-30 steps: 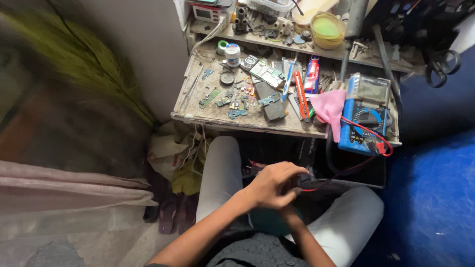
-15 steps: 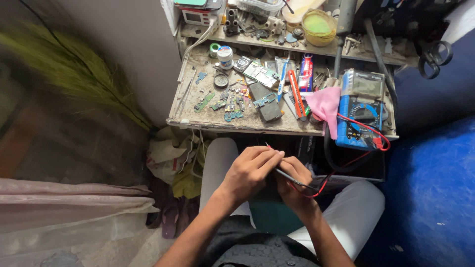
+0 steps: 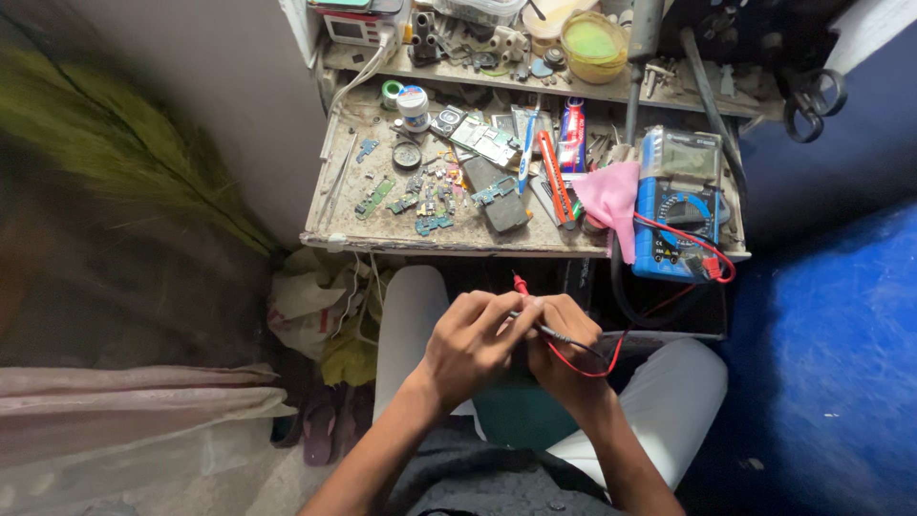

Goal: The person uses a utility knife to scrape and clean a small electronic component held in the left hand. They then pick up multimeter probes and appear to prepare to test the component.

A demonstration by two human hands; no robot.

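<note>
- While held over the lap, left hand (image 3: pixel 468 346) pinches red probe (image 3: pixel 521 285); right hand (image 3: pixel 564 346) grips black probe (image 3: pixel 554 333).
- Blue meter (image 3: pixel 680 205) sits at workbench (image 3: pixel 382 229) front right corner.

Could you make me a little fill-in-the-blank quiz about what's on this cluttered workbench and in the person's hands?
1. The multimeter at the bench's right end has a ____ casing.
2. The cloth lying beside the multimeter is ____.
3. The left hand and right hand hold the test probes above the person's ____.
4. The round tub on the upper shelf holds something ____.

Missing words: blue; pink; lap; green
</note>
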